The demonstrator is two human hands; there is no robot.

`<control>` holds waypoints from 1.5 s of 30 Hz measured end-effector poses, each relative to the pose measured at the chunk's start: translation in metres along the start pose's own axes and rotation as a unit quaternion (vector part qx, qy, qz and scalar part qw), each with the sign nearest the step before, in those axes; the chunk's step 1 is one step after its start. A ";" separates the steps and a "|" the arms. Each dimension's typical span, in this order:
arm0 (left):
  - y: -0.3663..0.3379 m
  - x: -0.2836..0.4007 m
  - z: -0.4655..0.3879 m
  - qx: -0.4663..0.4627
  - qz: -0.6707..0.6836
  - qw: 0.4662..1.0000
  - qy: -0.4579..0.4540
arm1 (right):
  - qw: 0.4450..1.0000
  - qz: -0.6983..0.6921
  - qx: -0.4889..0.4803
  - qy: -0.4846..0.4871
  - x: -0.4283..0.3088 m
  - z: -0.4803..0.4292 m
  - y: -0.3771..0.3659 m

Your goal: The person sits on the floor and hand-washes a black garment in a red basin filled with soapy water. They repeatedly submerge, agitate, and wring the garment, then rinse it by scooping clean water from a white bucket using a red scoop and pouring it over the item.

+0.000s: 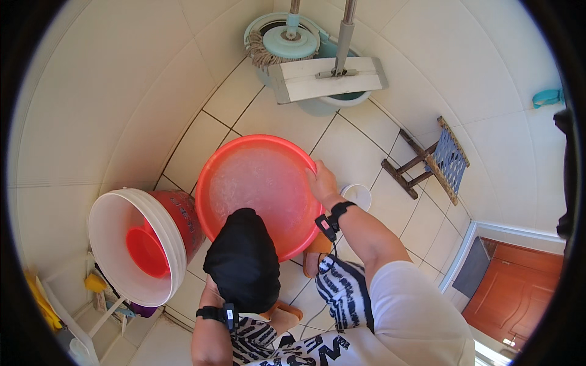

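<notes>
A large coral-pink plastic basin point(263, 171) is in front of me, with what looks like shallow cloudy liquid inside. My right hand point(322, 180) grips its right rim, the thumb over the edge. A black fabric item point(245, 265) overlaps the basin's near left side in the view. My left hand point(211, 287) goes behind that item; its fingers are hidden, so I cannot tell whether it holds the fabric or the basin. Left of the basin is a red bucket with a white inside point(112, 219), holding a red plastic scoop or small container point(146, 251).
A flat mop point(329, 80) and a round string mop point(290, 41) lean at the back over light-blue buckets. A folding stool point(428, 160) is by the right wall. A small white tub point(357, 196) sits beyond my right wrist. A rack point(107, 315) occupies the lower left.
</notes>
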State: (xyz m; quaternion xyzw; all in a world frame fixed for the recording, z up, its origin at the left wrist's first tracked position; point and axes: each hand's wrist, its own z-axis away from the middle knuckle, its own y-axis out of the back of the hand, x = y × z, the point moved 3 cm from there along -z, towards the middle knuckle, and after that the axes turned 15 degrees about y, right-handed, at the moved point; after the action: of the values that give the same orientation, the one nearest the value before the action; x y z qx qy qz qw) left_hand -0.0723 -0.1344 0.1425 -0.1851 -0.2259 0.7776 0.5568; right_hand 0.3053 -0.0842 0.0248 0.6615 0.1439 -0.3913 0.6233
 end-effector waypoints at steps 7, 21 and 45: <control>-0.038 0.001 0.035 0.002 -0.012 1.000 0.018 | 0.998 -0.001 0.042 -0.047 -0.023 0.027 0.070; -0.170 -0.003 0.125 -0.001 -0.107 0.991 0.075 | 0.970 -0.090 0.175 -0.139 -0.087 0.123 0.249; -0.402 -0.045 0.102 0.038 -0.163 0.974 0.150 | 0.985 0.000 0.129 -0.117 -0.044 0.023 0.468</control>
State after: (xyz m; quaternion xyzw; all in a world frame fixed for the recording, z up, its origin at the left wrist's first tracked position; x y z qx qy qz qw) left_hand 0.2009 -0.0801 0.4523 -0.2387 -0.1373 0.6479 0.7102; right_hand 0.5865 -0.1772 0.3905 0.6857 0.0180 -0.4813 0.5458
